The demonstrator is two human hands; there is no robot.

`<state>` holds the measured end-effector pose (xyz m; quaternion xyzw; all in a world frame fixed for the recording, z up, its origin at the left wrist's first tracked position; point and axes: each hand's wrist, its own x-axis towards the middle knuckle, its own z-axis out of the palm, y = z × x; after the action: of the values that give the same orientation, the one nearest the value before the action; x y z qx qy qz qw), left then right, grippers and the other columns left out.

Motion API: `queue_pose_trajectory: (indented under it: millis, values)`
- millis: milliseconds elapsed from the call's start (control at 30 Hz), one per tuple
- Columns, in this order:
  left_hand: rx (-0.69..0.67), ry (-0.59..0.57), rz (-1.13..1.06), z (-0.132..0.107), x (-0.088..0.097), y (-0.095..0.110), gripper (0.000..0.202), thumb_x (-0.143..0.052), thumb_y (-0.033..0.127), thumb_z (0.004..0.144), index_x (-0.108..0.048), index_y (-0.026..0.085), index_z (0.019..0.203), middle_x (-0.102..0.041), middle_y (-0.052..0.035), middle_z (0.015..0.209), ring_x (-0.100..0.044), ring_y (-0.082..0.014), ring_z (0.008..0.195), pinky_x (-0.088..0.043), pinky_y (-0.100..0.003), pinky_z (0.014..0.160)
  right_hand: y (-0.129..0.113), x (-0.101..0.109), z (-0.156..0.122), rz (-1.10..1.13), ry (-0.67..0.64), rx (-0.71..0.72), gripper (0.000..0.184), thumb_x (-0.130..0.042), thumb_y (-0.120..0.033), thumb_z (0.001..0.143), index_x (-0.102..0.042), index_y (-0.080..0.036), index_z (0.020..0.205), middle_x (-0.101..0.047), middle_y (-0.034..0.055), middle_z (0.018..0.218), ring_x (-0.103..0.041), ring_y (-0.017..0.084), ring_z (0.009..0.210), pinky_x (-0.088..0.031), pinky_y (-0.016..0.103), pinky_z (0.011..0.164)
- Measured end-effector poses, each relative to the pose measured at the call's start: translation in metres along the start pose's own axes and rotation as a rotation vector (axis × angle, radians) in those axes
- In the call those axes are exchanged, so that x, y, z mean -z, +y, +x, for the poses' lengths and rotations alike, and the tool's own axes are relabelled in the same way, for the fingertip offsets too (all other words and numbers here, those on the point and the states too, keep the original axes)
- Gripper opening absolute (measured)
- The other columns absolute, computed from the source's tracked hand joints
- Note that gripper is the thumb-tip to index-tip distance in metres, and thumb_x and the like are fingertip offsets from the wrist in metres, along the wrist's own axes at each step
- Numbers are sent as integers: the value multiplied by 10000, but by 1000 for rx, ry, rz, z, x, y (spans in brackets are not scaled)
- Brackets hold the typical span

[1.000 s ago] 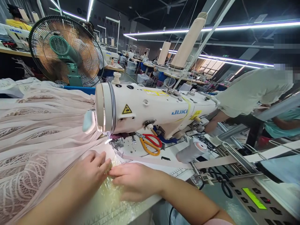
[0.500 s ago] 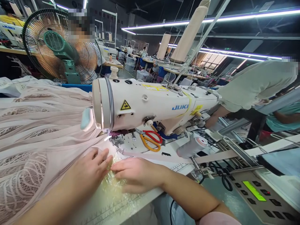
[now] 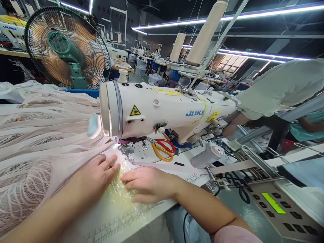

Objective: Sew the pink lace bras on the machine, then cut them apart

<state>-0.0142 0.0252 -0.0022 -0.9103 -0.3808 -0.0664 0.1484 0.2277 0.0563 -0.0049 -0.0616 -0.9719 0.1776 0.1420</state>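
Note:
A white sewing machine stands across the middle, with a small light shining at its needle area. Pale pink lace fabric spreads from the left into that area. On the fabric's edge, just in front of the needle, rests my left hand, fingers stretched and lying on it. My right hand is beside it, fingers extended leftward and slightly apart, over the shiny, yellowish clear film on the table. What lies under its fingertips is hidden. A narrow pale pink band runs toward the needle from the right.
Red and orange-handled scissors lie by the machine base. A grey thread cone sits to the right, near a control panel. Beyond the fabric stands a large fan. A person's sleeve reaches behind the machine.
The view has shifted slightly. Both hands stay near the needle; the gap between my left fingers and my right fingertips looks a little wider.

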Motion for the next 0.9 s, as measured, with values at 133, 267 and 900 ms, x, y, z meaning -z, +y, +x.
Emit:
queue_pose_trajectory:
  millis: [133, 267, 900]
  values:
    - [18, 33, -16, -2, -7, -4, 359, -438, 85, 866, -684, 161, 1117, -611, -129, 1295, -595, -264, 936, -534, -391, 775, 0, 0, 0, 2, 25, 12, 289, -536, -324, 919, -644, -80, 1030, -619, 144, 1240, -557, 196, 1189, -418, 265, 1034]
    - [17, 75, 18, -1, -12, -9, 339, -436, 99, 878, -690, 130, 1100, -606, -162, 1289, -599, -282, 954, -528, -398, 783, 0, -1, 0, 5, 19, 12, 288, -534, -331, 916, -643, -87, 1025, -625, 143, 1230, -564, 193, 1178, -424, 265, 1029]
    - [244, -49, -77, 1, -20, -16, 367, -402, 212, 912, -661, 161, 1167, -580, -156, 1337, -592, -308, 1129, -523, -434, 892, 3, -6, 0, 80, 17, -11, 275, -502, -372, 927, -620, -130, 981, -638, 149, 1206, -570, 183, 1179, -451, 295, 1003]
